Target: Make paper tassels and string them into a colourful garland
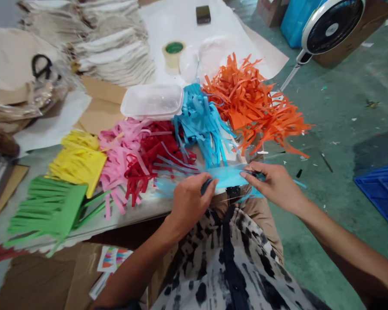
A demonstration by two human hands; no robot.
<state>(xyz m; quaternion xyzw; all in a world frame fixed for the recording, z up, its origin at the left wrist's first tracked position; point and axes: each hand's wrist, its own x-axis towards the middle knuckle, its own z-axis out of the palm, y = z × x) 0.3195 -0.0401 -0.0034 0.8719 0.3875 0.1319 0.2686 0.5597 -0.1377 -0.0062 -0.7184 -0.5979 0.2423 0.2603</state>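
Note:
Stretched between my hands, just above my lap at the table's front edge, is a sheet of blue fringed paper (pixel 229 176), smeared a little by motion. My left hand (pixel 191 194) pinches its left end between thumb and fingers. At the other end my right hand (pixel 276 184) grips it the same way. Loose blue strips trail out past both hands. Right behind lies a bunch of blue fringed strips (pixel 200 118). Red fringe (pixel 161 148) and pink fringe (pixel 123 142) lie left of it, orange fringe (pixel 242 97) to its right.
Yellow fringe (pixel 80 157) and green fringe (pixel 54 206) lie at the table's left. Behind are a clear plastic container (pixel 153 102), a tape roll (pixel 173 58) and black-handled scissors (pixel 41 68). A fan (pixel 333 29) stands right, above a blue crate (pixel 383 191) on the floor.

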